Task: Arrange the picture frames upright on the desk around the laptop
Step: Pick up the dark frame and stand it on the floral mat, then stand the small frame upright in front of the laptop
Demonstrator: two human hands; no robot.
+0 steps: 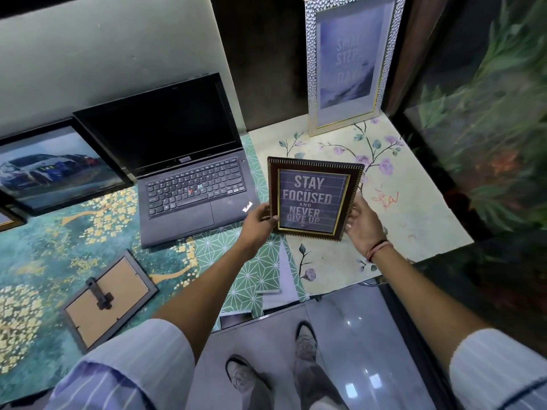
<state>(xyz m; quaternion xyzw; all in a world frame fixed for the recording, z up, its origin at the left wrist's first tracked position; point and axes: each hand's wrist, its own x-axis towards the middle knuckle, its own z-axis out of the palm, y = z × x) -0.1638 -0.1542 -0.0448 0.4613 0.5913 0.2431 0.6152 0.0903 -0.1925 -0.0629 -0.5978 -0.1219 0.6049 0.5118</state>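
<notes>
Black-framed car photo (56, 170) stands far left beside the open black laptop (183, 161); a grey frame (109, 297) lies face down near the desk's front edge. Right of the laptop, over bare floral cover, left hand (257, 220) and right hand (362, 223) pinch the dark brown quote frame (313, 198) by its sides, upright, long axis vertical, facing the person.

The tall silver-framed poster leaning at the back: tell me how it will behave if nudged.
The tall silver-framed poster probably tips easily: it is narrow, stands on its short bottom edge and leans on the dark wall. It looks stiff, given its thick textured border. Its reflective front suggests glazing, so a fall could crack it.
</notes>
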